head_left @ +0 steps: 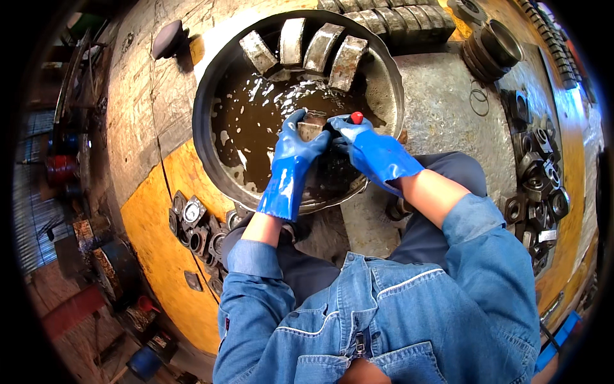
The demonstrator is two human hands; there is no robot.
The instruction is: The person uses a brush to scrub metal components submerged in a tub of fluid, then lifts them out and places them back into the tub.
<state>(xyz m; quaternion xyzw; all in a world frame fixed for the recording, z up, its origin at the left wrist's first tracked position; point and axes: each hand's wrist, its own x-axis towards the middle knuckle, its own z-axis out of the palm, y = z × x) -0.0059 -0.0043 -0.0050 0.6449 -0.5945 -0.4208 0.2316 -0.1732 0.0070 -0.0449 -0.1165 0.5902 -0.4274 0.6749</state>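
Observation:
My left hand, in a blue rubber glove, grips a metal block above the dark liquid of a wide round basin. The block's lower part is hidden by my gloves. My right hand, gloved the same way, is closed around a tool with a red handle end. The tool's working end is hidden between my hands, close to the block. Several curved metal blocks lean in the basin against its far rim, partly wet, with foam on the liquid around them.
Beyond the basin stand rows of similar curved blocks. Stacked metal rings sit at the far right. Small metal parts lie in piles at the right and left. A dark rounded part rests at the far left.

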